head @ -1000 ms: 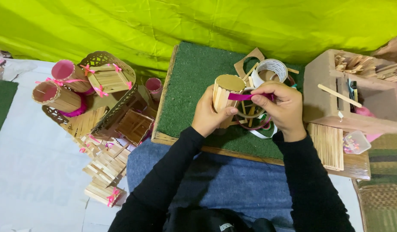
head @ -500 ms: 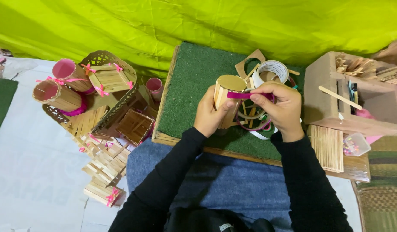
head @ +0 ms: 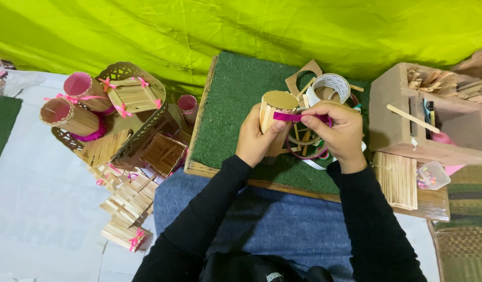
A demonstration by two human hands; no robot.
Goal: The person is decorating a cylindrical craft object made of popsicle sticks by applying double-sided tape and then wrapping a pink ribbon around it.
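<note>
My left hand (head: 255, 137) grips a small cylinder made of wooden sticks (head: 275, 110), its round top facing up. My right hand (head: 339, 130) pinches a magenta ribbon (head: 292, 117) and holds it stretched across the upper side of the cylinder. Both hands hover over a board covered in green turf (head: 230, 115). Loops of ribbon and a roll of white tape (head: 330, 86) lie just behind and under my right hand.
Finished stick baskets and pink-trimmed cups (head: 84, 107) are piled at the left. At the right stands a cardboard box (head: 429, 117) with sticks and tools, a stack of flat sticks (head: 397, 179) and a small clear container (head: 433, 175). Yellow-green cloth (head: 225, 31) hangs behind.
The cylinder has shifted slightly and the ribbon now lies closer against its side. Both hands stay in nearly the same place.
</note>
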